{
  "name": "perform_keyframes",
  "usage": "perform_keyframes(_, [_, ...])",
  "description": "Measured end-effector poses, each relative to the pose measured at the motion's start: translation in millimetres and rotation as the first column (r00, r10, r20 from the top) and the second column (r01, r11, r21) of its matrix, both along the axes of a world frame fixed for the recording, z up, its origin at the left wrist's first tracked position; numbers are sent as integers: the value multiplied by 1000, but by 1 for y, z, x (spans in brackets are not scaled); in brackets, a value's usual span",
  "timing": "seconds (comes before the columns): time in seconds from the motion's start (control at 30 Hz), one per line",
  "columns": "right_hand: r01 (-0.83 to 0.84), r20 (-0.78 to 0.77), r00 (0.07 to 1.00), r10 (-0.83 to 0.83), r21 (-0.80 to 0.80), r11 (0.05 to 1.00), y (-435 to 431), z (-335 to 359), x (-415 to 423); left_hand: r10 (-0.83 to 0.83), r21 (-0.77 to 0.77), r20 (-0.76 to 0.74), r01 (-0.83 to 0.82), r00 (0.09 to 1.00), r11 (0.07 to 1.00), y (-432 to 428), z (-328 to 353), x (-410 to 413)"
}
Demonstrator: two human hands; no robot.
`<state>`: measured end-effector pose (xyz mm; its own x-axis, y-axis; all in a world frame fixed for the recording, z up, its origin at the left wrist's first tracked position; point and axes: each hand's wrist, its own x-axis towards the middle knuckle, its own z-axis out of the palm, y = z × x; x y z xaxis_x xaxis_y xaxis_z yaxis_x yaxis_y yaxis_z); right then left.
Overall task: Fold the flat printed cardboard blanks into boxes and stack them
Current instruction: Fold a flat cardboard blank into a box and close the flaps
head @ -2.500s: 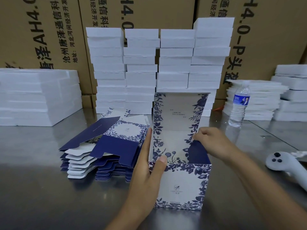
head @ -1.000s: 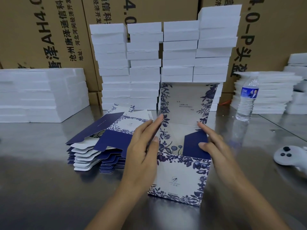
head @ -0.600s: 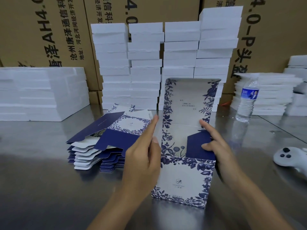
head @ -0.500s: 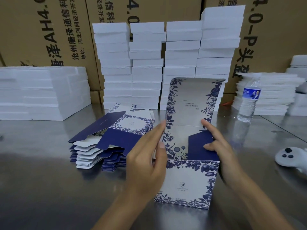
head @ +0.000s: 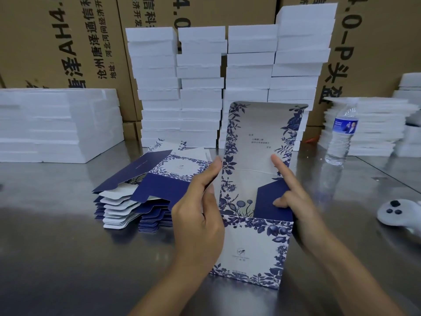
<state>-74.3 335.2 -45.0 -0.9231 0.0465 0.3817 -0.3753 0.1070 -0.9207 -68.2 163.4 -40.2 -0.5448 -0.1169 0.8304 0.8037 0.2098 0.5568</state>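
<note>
While the half-folded blue-and-white cardboard box stands on the steel table, its left wall is pressed by the flat left hand, its navy flap seemingly pinched by the right hand.

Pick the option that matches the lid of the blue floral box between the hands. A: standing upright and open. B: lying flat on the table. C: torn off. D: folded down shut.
A: the lid rises upright from the back of the box, its printed inner face towards the camera.
</note>
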Motion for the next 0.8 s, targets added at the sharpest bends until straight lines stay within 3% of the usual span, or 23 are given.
perform_keyframes(0.27, [29,-2,1000,-29,-1,1000,2,1,0,-49,-194,-63,36,997,980,-10,3,-8])
perform_keyframes(0.4, [-14,-7,1000,13,-43,999,2,-1,-1,-228,-273,149,261,962,926,-14,3,-4])
perform_keyframes(0.47, [-19,-21,1000,17,-69,997,3,-3,-2,-344,-63,313,380,886,923,-14,7,-2])
perform_keyframes(0.6, [-37,-39,999,33,-89,995,3,-5,-2,-291,183,473,231,832,956,-17,11,-10])
perform_keyframes(0.73, [-69,-32,997,65,-139,988,2,-6,-4,-475,423,694,228,541,877,-27,15,-22])
perform_keyframes(0.8, [-73,-22,997,71,-151,986,2,-6,-4,-450,361,744,270,493,893,-30,17,-23])
